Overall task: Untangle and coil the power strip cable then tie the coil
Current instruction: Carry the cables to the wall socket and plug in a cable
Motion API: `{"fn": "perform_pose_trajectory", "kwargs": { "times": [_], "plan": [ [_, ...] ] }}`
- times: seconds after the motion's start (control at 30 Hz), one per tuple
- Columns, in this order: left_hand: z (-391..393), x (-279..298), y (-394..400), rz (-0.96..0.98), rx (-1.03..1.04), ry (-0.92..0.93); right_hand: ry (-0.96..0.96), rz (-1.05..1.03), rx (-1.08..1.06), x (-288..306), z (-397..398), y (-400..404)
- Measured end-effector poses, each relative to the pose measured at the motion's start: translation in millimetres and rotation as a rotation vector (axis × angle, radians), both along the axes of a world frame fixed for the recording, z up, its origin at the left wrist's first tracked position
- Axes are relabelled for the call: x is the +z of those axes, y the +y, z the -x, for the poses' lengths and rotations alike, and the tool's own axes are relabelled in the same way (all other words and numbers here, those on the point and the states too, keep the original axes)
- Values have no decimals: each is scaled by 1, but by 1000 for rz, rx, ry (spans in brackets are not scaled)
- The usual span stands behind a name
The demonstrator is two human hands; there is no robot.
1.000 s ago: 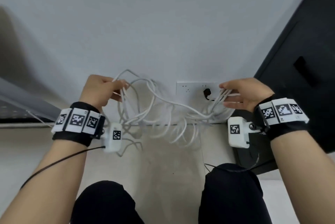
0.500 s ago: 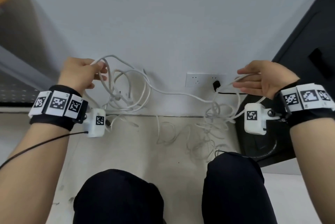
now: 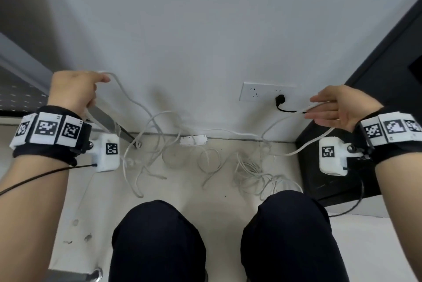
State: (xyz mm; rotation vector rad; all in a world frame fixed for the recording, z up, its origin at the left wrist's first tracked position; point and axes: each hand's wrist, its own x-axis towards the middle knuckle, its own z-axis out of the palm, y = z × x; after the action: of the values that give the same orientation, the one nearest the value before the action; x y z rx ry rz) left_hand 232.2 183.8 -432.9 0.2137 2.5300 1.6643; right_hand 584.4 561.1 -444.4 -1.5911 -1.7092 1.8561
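Change: since a second ago the two hands have drawn well apart, and the thin white power strip cable [image 3: 146,121] that hung bunched between them now sags in long loose strands down to the floor.
Meaning for the task: I judge the untangling to be under way, with no coil started and nothing tied.
Left hand: the left hand [image 3: 73,92] is raised by the wall, its fingers curled round a strand of the cable that arcs away to the right.
Right hand: the right hand [image 3: 342,108] has near-straight fingers with a strand lying across them; I cannot tell whether the thumb pinches it.
Where the cable is: mostly on the pale floor [image 3: 102,190], in loose loops ahead of the knees, with a denser snarl just ahead of the right knee.
Power strip: the small white rectangular power strip body [image 3: 193,140] lies at the foot of the wall, between the hands.
Wall: a white wall socket plate [image 3: 258,92] carries a black plug [image 3: 280,100] whose lead runs toward the right hand.
Hard to make out: the strands blur where they cross, so knots cannot be told from simple overlaps; the cable's plug end is not identifiable; the knees hide the nearest floor.
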Motion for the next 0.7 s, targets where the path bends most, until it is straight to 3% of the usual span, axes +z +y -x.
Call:
{"fn": "perform_pose_trajectory", "kwargs": {
  "times": [0.17,0.43,0.57,0.7],
  "plan": [
    [1,-12,-14,6,-15,-5,-107,20,-6,-26,-8,-4],
    [10,-34,-29,-148,-28,-161,-180,77,-38,-61,-11,-7],
    [16,-36,-24,-192,24,-368,-179,79,-54,-66,-9,-7],
    [19,-42,-16,-134,-32,-395,-187,83,-50,-66,-10,-7]
  ]
}}
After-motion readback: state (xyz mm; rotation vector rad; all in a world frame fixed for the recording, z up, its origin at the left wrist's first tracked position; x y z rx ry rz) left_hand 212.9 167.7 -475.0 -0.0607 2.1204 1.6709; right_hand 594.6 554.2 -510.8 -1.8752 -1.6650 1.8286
